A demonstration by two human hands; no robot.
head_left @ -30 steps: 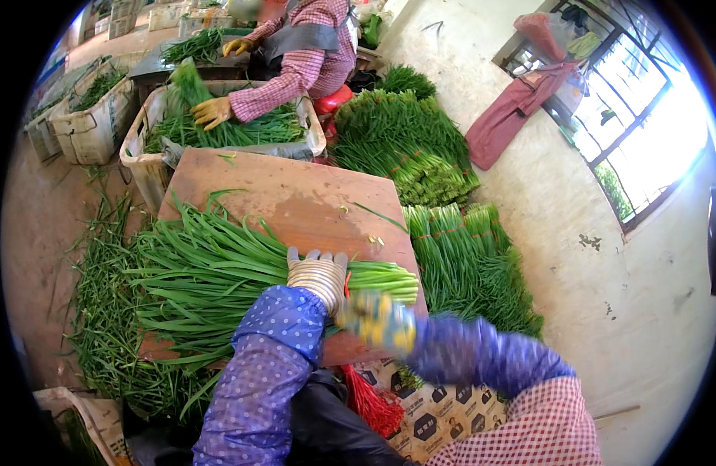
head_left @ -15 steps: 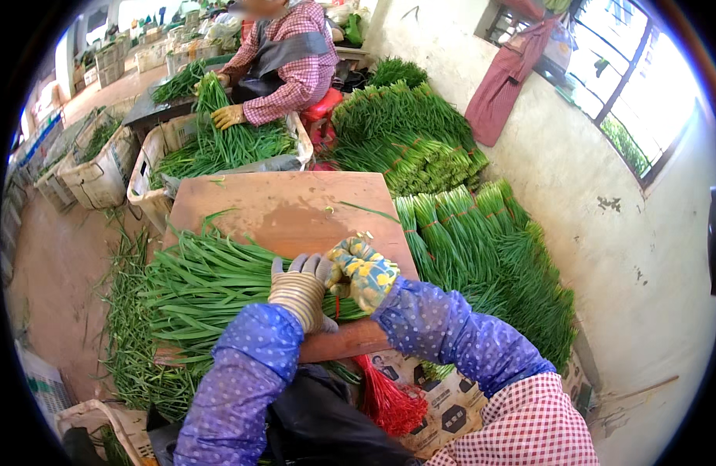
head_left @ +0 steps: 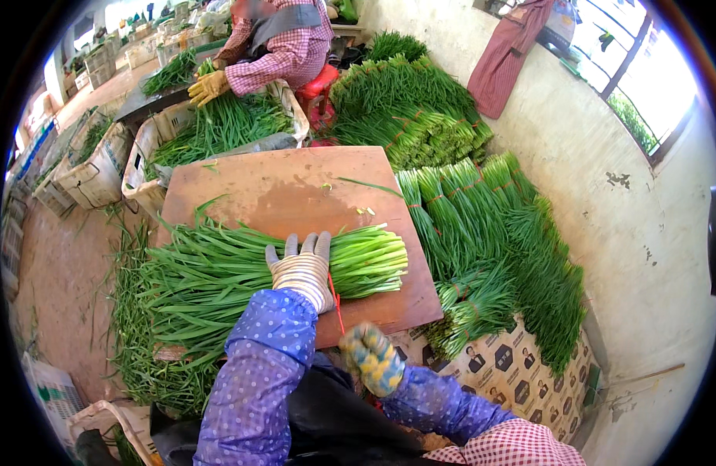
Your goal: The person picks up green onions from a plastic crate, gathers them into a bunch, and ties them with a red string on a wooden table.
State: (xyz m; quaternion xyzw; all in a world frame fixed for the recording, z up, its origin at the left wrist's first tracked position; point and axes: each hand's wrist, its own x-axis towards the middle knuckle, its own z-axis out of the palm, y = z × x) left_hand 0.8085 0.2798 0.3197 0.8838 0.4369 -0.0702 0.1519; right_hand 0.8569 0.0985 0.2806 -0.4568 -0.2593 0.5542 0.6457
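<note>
A thick bundle of garlic chives [head_left: 366,260] lies across the wooden board [head_left: 249,167], leafy tips to the left and pale cut ends to the right. My left hand [head_left: 302,272], in a grey and striped glove, rests on the middle of the bundle with fingers spread. Beside its wrist a red string [head_left: 336,299] crosses the bundle and stretches toward me. My right hand [head_left: 373,361], in a yellow-patterned glove, is closed on the string's near end below the board's front edge. Its fingers are slightly blurred.
Tied chive bundles [head_left: 459,202] are stacked right of the board, against the wall [head_left: 630,256]. Loose leaves [head_left: 140,334] spill down at the left. Beyond the board stands a crate [head_left: 140,159] of chives, where a co-worker [head_left: 284,46] in yellow gloves handles greens. Patterned sheeting [head_left: 521,365] lies at right.
My right hand has left the bundle and drawn the red string down toward me, leaving the pale ends in view. My left hand stays on the bundle. The co-worker's gloved hand has shifted left.
</note>
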